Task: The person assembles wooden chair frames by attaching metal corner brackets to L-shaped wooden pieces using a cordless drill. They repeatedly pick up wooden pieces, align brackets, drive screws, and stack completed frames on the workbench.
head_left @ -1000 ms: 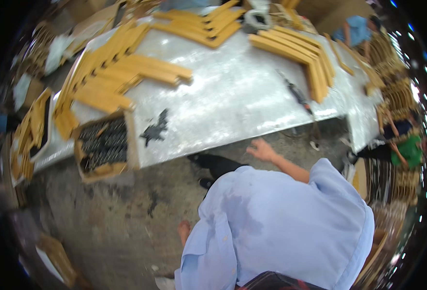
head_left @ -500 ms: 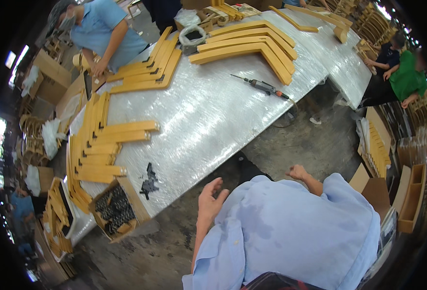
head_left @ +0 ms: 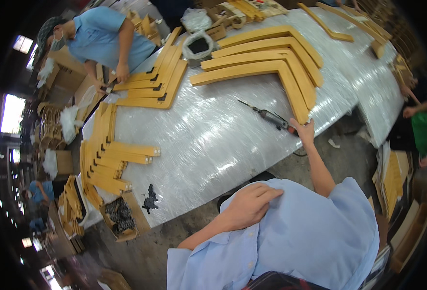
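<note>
My right hand (head_left: 305, 131) reaches to the table's near edge. Thumb and fingers close around the end of the nearest angled wooden piece (head_left: 290, 89), light yellow-brown. A grey power screwdriver (head_left: 271, 117) with a long thin bit lies just left of that hand; its orange rear end almost meets the thumb. Three similar angled wooden pieces (head_left: 259, 46) lie nested behind the nearest one. My left hand (head_left: 253, 205) is held in front of my shirt, back upward, fingers extended to the right. Nothing shows in it, though its palm is hidden.
The table (head_left: 199, 130) is wrapped in clear film. Angled wooden pieces with black brackets (head_left: 160, 89) line its left side. A carton (head_left: 136, 212) of dark parts and loose black brackets (head_left: 150, 198) are near. A white bag (head_left: 198, 46) stands behind. A co-worker (head_left: 104, 36) works at far left.
My right hand has reached forward to the nearest wooden piece and closed on its end. The left has swung inward across my shirt. The view has shifted slightly.
</note>
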### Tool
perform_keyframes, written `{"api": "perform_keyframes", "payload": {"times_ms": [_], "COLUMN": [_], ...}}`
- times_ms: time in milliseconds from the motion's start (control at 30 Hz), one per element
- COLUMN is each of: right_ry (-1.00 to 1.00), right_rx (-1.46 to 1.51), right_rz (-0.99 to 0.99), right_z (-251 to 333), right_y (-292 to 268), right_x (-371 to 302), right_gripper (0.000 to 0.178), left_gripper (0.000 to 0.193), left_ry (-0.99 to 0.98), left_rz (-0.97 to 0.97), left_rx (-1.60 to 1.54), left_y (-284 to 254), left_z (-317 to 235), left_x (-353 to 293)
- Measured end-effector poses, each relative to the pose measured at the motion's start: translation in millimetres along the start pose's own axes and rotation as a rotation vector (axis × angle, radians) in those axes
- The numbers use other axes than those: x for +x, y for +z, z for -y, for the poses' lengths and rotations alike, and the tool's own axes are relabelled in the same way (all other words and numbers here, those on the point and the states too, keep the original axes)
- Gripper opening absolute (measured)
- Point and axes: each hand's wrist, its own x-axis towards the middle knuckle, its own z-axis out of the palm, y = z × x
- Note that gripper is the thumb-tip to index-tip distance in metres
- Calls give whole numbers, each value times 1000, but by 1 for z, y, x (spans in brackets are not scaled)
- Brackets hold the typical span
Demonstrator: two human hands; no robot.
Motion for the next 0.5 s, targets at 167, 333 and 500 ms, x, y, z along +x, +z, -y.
{"api": "perform_keyframes", "payload": {"times_ms": [167,333,500], "right_ry": [70,178,101], "right_rx": [-13,19,-127], "right_rz": [-192,-339,-219], "right_z": [-24,-21,1], "right_y": [27,44,25], "right_x": [45,55,50], "right_gripper": [82,76,77], "left_gripper": [32,36,76], "left_ry": [-91,-411,-762], "left_rz": [-15,-343,-749], "left_rx": [123,133,359], "left_y": [9,-15,-90], "left_z": [25,150,291], "left_x": [64,109,127]}}
